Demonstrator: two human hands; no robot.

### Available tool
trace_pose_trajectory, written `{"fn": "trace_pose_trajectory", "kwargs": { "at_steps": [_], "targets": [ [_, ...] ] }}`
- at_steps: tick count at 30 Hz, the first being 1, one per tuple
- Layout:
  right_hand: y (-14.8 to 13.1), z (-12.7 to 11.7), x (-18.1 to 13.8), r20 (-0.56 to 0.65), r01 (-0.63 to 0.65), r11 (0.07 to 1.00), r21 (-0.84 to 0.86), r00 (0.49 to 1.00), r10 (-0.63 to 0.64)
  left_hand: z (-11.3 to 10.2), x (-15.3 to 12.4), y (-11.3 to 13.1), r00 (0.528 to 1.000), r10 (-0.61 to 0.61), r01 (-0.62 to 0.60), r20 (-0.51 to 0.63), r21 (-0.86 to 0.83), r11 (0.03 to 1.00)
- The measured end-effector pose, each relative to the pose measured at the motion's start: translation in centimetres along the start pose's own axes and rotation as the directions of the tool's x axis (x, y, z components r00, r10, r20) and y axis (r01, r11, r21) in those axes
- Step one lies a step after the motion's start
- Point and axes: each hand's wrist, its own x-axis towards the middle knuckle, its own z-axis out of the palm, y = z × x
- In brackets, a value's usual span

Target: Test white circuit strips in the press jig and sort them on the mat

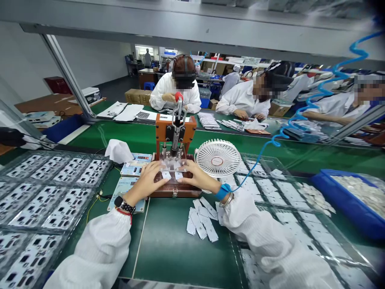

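Observation:
A test fixture with an orange frame [159,136], a red-knobbed toggle clamp [178,97] and a brown base [164,191] stands in front of me. Two small white circuit boards, the left board [166,175] and the right board [178,176], lie side by side on it, partly under a clear plate. My left hand [149,175] has its thumb at the near edge of the left board and its fingers curled at the far side. My right hand [197,175] mirrors this on the right board. The fingertips are partly hidden by the plate.
Loose white boards [202,220] lie on the green mat near my right wrist. Trays of boards [45,204] flank me. A white fan [218,157] stands right of the fixture, meters [128,188] left. A blue bin [345,200] and coiled hose [323,86] are right. Co-workers sit opposite.

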Motion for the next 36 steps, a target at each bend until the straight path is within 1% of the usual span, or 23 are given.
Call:
{"fn": "trace_pose_trajectory", "kwargs": {
  "at_steps": [6, 9, 11, 16, 18, 21, 25, 31, 36],
  "targets": [
    [-0.3, 0.7, 0.0, -0.063, -0.027, 0.997, -0.067, 0.998, 0.023, -1.3, 1.0, -0.1, 0.986, 0.053, -0.047, 0.156, -0.039, 0.998],
    [-0.5, 1.1, -0.2, -0.101, -0.039, 0.998, -0.052, 0.994, 0.034, -2.0, 1.2, 0.2, 0.972, 0.083, -0.071, 0.220, -0.062, 0.996],
    [-0.4, 1.2, -0.2, -0.110, -0.045, 0.999, -0.011, 0.993, 0.044, -2.1, 1.3, 0.2, 0.972, 0.095, -0.085, 0.216, -0.058, 0.995],
    [0.1, 1.2, 0.0, -0.101, -0.052, 0.992, 0.117, 0.993, 0.064, -1.6, 1.7, -0.1, 0.989, 0.070, -0.065, 0.134, -0.045, 0.997],
    [0.2, 1.2, 0.1, -0.098, -0.053, 0.988, 0.142, 0.993, 0.067, -1.6, 2.0, -0.3, 0.987, 0.083, -0.074, 0.140, -0.069, 0.995],
    [0.1, 1.6, -0.1, -0.112, -0.056, 0.992, 0.111, 0.991, 0.069, -1.7, 2.1, -0.5, 0.976, 0.109, -0.093, 0.187, -0.090, 0.992],
    [-0.4, 2.1, -0.4, -0.159, -0.055, 0.997, 0.055, 0.985, 0.063, -1.8, 1.9, -0.6, 0.966, 0.108, -0.097, 0.235, -0.054, 0.994],
    [-0.8, 2.5, -0.6, -0.179, -0.071, 0.997, -0.002, 0.981, 0.070, -1.5, 1.3, -0.3, 0.969, 0.083, -0.084, 0.234, -0.007, 0.996],
    [-1.1, 3.6, -0.6, -0.239, -0.120, 0.992, -0.044, 0.965, 0.106, -1.4, 1.1, 0.5, 0.975, 0.069, -0.077, 0.210, 0.031, 0.997]
  ]
}}
